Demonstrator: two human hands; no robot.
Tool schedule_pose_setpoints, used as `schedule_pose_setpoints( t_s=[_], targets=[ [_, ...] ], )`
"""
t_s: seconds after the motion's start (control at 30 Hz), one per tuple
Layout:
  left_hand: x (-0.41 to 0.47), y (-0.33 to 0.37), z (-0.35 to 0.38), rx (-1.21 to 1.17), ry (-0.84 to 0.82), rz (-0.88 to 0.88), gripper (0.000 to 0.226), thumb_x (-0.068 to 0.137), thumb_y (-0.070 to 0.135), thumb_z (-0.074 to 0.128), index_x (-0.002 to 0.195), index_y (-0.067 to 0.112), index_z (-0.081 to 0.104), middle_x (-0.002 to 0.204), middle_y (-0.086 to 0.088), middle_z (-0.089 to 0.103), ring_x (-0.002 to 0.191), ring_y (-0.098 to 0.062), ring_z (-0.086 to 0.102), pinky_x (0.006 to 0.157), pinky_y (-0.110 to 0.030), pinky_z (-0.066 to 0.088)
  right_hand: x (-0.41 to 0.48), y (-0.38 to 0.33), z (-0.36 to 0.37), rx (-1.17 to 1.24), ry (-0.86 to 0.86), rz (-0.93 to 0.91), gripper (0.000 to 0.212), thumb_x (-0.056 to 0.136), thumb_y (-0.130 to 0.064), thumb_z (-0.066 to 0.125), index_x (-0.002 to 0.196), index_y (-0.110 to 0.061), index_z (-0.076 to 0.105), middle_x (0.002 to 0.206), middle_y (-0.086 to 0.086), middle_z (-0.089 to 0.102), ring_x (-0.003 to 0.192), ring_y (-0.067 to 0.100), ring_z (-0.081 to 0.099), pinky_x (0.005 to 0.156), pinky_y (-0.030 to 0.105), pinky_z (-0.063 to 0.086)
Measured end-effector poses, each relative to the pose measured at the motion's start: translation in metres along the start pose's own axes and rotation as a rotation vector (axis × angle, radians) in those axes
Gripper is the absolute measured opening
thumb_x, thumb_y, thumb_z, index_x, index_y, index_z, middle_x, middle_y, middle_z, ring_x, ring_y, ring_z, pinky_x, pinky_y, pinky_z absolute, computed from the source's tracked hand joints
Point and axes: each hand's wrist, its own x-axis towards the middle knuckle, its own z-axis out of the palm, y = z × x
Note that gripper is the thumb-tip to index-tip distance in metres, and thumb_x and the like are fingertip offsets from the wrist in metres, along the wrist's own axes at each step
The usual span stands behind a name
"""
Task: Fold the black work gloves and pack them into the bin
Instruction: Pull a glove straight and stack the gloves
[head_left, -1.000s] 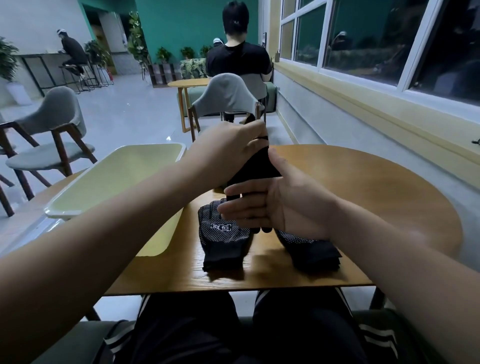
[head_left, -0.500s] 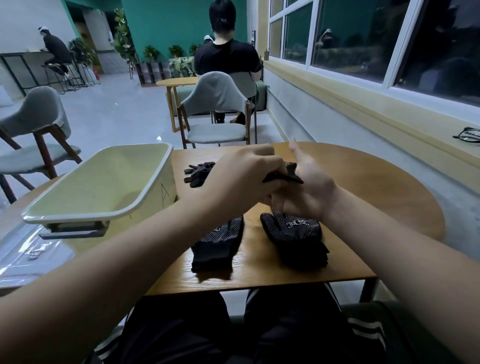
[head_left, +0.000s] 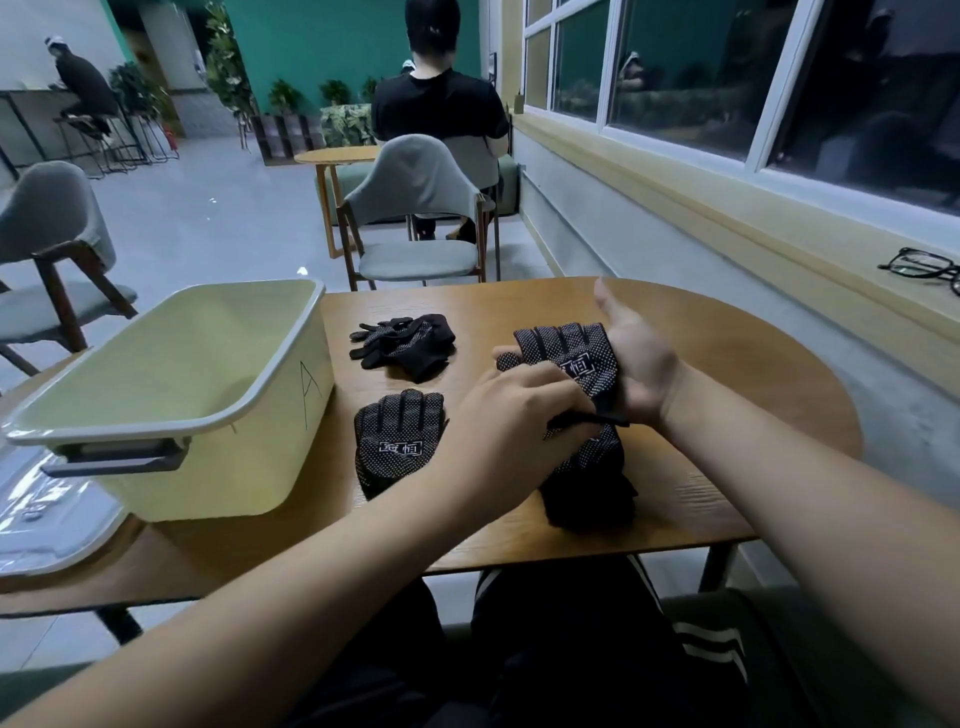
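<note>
We've got one glove (head_left: 569, 356) lying across our flat, open right hand (head_left: 644, 369), with our left hand (head_left: 511, 415) pinching its cuff. Best bet: fold the cuff up to the fingertips with the edges lined up, then it goes in the bin (head_left: 291, 452).

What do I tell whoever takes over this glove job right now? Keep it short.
Left hand: pinches the cuff of a glove.
Right hand: open, with that glove laid across its palm.
On the table: a flat glove beside the bin, a pile under the hands, and a loose heap further back.
Done: no gloves show in the bin.
Left: fold the held glove, then the rest, and pack them all.
</note>
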Motion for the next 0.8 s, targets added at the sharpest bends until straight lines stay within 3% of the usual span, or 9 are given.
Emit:
schedule_pose_setpoints(
  t_s=[0.07, 0.2, 0.3, 0.5, 0.67, 0.8],
  targets=[
    [-0.004, 0.003, 0.007, 0.000, 0.003, -0.016, 0.014, 0.094, 0.035, 0.074, 0.099, 0.023, 0.078, 0.104, 0.008, 0.071, 0.099, -0.020, 0.067, 0.085, -0.049, 0.054, -0.002, 0.001, -0.005, -0.021, -0.026, 0.024, 0.118, 0.096, -0.087, 0.031, 0.154, 0.015, 0.037, 0.157, 0.038, 0.041, 0.145, 0.045, 0.048, 0.116, 0.053, 0.046],
    [-0.012, 0.008, 0.020, 0.029, -0.015, -0.053, 0.020, 0.094, 0.041, 0.068, 0.100, 0.026, 0.079, 0.101, 0.007, 0.066, 0.096, -0.022, 0.064, 0.082, -0.048, 0.053, 0.002, 0.003, -0.021, -0.078, 0.083, -0.002, 0.110, 0.099, -0.084, 0.029, 0.151, 0.012, 0.040, 0.154, 0.037, 0.046, 0.143, 0.047, 0.050, 0.113, 0.055, 0.049],
    [-0.018, 0.007, 0.027, 0.040, -0.031, -0.073, 0.023, 0.094, 0.044, 0.066, 0.102, 0.028, 0.080, 0.098, 0.005, 0.062, 0.094, -0.023, 0.062, 0.079, -0.046, 0.053, 0.004, 0.008, -0.030, -0.089, 0.118, -0.005, 0.112, 0.099, -0.085, 0.027, 0.158, 0.010, 0.030, 0.158, 0.036, 0.041, 0.149, 0.048, 0.042, 0.120, 0.058, 0.039],
    [-0.028, 0.003, 0.039, 0.057, -0.114, -0.090, 0.022, 0.090, 0.038, 0.071, 0.105, 0.026, 0.081, 0.098, 0.001, 0.064, 0.097, -0.027, 0.064, 0.080, -0.046, 0.055, 0.004, 0.016, -0.050, -0.062, 0.102, 0.058, 0.117, 0.097, -0.086, 0.027, 0.151, 0.017, 0.041, 0.160, 0.037, 0.037, 0.153, 0.046, 0.037, 0.131, 0.056, 0.015],
    [-0.037, 0.002, 0.044, 0.065, -0.125, -0.073, 0.022, 0.084, 0.031, 0.076, 0.105, 0.024, 0.080, 0.098, 0.000, 0.066, 0.095, -0.028, 0.066, 0.078, -0.045, 0.055, 0.005, 0.019, -0.052, -0.082, 0.116, 0.072, 0.111, 0.098, -0.084, 0.022, 0.131, 0.012, 0.067, 0.154, 0.035, 0.048, 0.148, 0.043, 0.045, 0.130, 0.056, 0.018],
    [-0.043, 0.004, 0.047, 0.058, -0.084, -0.058, 0.019, 0.089, 0.033, 0.074, 0.105, 0.026, 0.080, 0.096, 0.003, 0.065, 0.092, -0.025, 0.064, 0.077, -0.043, 0.053, 0.002, 0.019, -0.048, -0.078, 0.155, 0.037, 0.108, 0.098, -0.083, 0.024, 0.128, 0.011, 0.069, 0.150, 0.036, 0.051, 0.145, 0.045, 0.049, 0.128, 0.058, 0.025]
  ],
)
